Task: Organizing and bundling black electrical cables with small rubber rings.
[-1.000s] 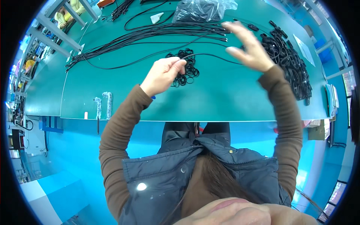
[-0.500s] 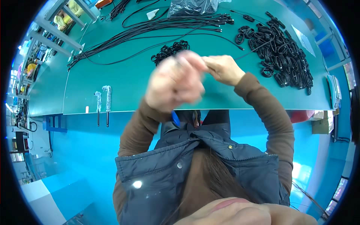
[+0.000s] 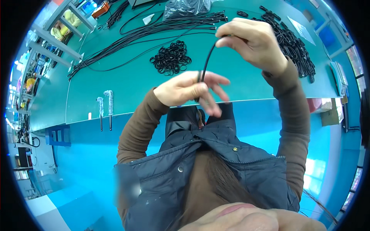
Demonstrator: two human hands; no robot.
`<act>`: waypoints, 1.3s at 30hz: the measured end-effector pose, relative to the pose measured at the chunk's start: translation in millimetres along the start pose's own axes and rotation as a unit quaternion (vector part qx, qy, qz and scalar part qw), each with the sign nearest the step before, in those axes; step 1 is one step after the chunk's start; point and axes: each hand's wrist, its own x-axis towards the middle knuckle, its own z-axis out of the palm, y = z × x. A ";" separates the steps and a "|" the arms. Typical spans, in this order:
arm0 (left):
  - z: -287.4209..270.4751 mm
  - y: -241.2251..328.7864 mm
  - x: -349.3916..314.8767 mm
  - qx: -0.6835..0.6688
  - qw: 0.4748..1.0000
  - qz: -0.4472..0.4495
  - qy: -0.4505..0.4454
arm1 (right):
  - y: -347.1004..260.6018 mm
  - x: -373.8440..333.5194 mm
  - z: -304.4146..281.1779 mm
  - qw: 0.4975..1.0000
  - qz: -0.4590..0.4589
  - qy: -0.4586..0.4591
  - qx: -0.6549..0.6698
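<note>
A black cable [image 3: 208,57] runs between my two hands above the front part of the table. My right hand [image 3: 254,43] is raised higher and farther right, pinching the cable between thumb and fingers. Lower down, my left hand [image 3: 187,89] has its fingers partly spread and a little blurred. The cable crosses that hand by the thumb, and a short piece shows below it, so it seems to pass round the fingers. Just beyond my left hand lies a pile of small black rings [image 3: 169,57].
Long straight black cables [image 3: 146,36] stretch across the back of the green table [image 3: 131,82]. Many coiled black cables [image 3: 296,50] are heaped at the right. A clear plastic bag [image 3: 185,9] sits at the back. Two plastic-wrapped, black-handled tools [image 3: 110,104] overhang the front edge at left.
My hands have moved apart: the right went up and right, drawing out the cable, while the left came slightly down and spread its fingers. The pile of rings shows fully now.
</note>
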 end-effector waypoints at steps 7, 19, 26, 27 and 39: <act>1.9 29.8 -10.4 -0.176 0.962 0.201 -0.058 | -3.1 -48.5 46.8 0.992 0.110 -0.035 0.060; -7.6 -8.2 -10.9 0.210 0.924 0.233 0.217 | -83.6 -14.9 -0.2 1.000 -0.011 -0.019 -0.017; 12.2 1.3 -29.6 -0.061 0.996 0.018 -0.067 | -24.2 -30.1 48.5 0.969 0.168 -0.036 0.178; 10.9 1.8 -29.7 -0.119 0.987 -0.002 -0.110 | -19.8 -36.4 58.2 0.950 0.213 -0.057 0.222; -16.8 -4.2 -23.5 0.189 0.908 0.227 0.298 | -83.2 -41.2 16.7 0.983 0.104 -0.147 0.018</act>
